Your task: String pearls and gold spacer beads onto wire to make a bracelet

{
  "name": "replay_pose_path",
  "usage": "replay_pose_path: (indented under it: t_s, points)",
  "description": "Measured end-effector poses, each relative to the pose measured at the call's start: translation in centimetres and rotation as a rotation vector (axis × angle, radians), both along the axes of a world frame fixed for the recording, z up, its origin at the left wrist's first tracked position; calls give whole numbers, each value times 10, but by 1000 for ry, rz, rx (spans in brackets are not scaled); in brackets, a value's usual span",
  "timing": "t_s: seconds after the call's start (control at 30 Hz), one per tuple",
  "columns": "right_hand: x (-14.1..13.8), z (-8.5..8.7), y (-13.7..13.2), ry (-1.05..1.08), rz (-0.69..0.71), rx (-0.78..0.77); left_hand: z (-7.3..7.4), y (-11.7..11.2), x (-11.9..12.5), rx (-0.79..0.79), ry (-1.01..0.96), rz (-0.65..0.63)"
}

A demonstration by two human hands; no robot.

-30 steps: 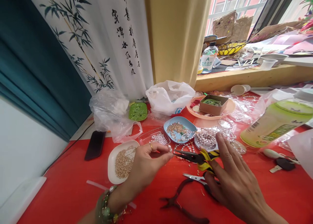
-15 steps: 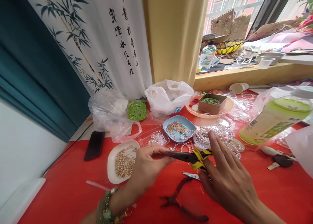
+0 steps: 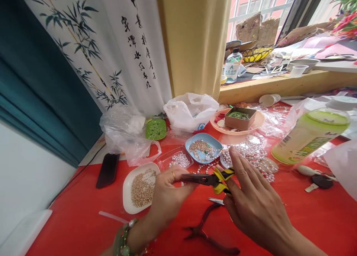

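My right hand (image 3: 256, 207) grips the yellow-and-black handles of long-nose pliers (image 3: 206, 179), which lie level and point left. Against the plier tips, my left hand (image 3: 169, 196) is closed in a pinch of thumb and fingers. What it pinches is too small and covered to make out. Below the hands, dark-handled cutters (image 3: 199, 232) lie on the red table (image 3: 156, 237), beside a silver pointed tool tip (image 3: 216, 201) partly covered by my right hand. Left of my left hand sits a white dish (image 3: 126, 196) of small gold beads (image 3: 142, 191).
Behind the hands are a clear tray (image 3: 164, 163) of white beads, a blue dish (image 3: 192, 140) of mixed beads and pearl strands (image 3: 251, 152). A phone (image 3: 107, 170) lies left. A large bottle (image 3: 312, 137) and keys (image 3: 320, 182) are right. Plastic bags (image 3: 191, 111) stand behind.
The pliers and both hands have shifted slightly left in view. My right hand still grips the handles, and my left hand stays pinched at the plier tips.
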State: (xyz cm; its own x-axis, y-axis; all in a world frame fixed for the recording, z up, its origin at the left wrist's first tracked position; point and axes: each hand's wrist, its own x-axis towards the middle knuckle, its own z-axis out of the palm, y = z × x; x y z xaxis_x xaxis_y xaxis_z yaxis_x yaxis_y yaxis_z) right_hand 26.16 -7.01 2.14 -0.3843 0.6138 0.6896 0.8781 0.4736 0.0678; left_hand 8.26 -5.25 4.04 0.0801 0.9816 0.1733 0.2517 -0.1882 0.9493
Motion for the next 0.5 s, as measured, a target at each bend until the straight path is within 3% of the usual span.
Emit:
replay_pose_path:
  t_s: [0.5]
  points:
    - [-4,4,-3,42,44,18,-2,-2,3,30,-43,-2]
